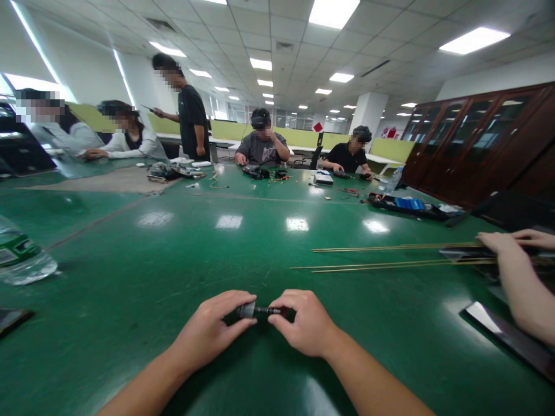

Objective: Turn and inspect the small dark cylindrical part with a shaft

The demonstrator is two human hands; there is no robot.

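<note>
Low in the middle of the view, both my hands are closed on a small tool-like object just above the green table (208,260). My left hand (206,332) pinches its thick grey cylindrical end (247,311) between thumb and fingers. From that end a thin dark shaft (262,310) runs across to the right. My right hand (307,323) grips the far end of the shaft, where something dark with a reddish tint shows between the fingers. The exact kind of object is too small and blurred to tell, and my fingertips partly cover both ends.
A water bottle (23,254) lies at the left, with a dark phone-like slab (13,319) nearer. On the right, another person's hands (505,248) are at several thin brass-coloured rods (368,268); a glossy dark slab (507,338) lies nearer. Other people sit across, among electronic parts.
</note>
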